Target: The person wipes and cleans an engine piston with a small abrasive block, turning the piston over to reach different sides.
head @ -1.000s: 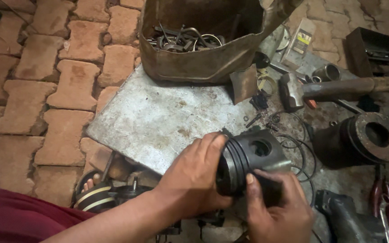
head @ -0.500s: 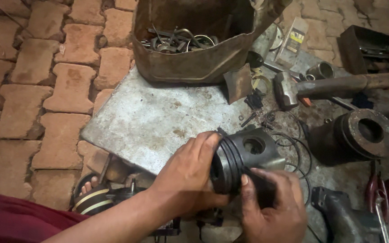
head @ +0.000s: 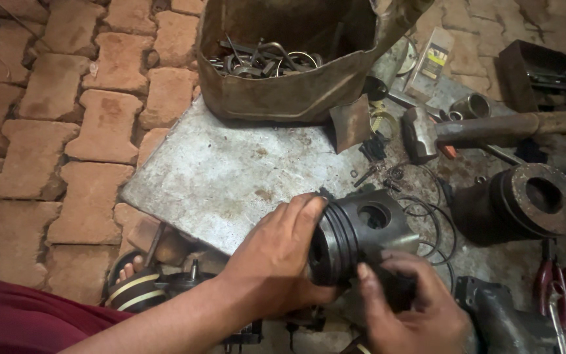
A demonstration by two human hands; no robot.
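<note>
While both hands work low over the grey metal sheet, here is how things lie:

Piston: a dark metal piston [head: 361, 233] lies on its side in the air just above the near edge of the sheet, its ringed crown turned toward the person and a round pin hole facing up.

Left hand: the left hand [head: 276, 262] wraps the ringed end, fingers curled over the top and thumb underneath; its grip is clenched on the piston.

Right hand: the right hand [head: 414, 308] comes up from below at the skirt end, thumb pressed on the side of the piston. It seems to be grasping the skirt, though the fingers are hidden beneath, so I cannot be sure how firmly.

Metal sheet: the metal sheet [head: 230, 170] lies flat on the brick paving [head: 54, 131], stained and scratched.

Bag: a worn brown bag [head: 283, 85] stands at the far edge of the sheet, open, with loose rings and metal bits inside.

Hammer: a hammer [head: 486, 131] lies to the right of the bag, well apart from the hands.

Cylinder sleeve: a heavy dark cylinder sleeve [head: 525, 203] rests on its side to the right of the piston, near it but not touching.

Thin rings: thin wire-like rings [head: 427, 216] lie between the piston and the sleeve.

Pliers: red-handled pliers [head: 551, 288] lie at the right edge.
</note>
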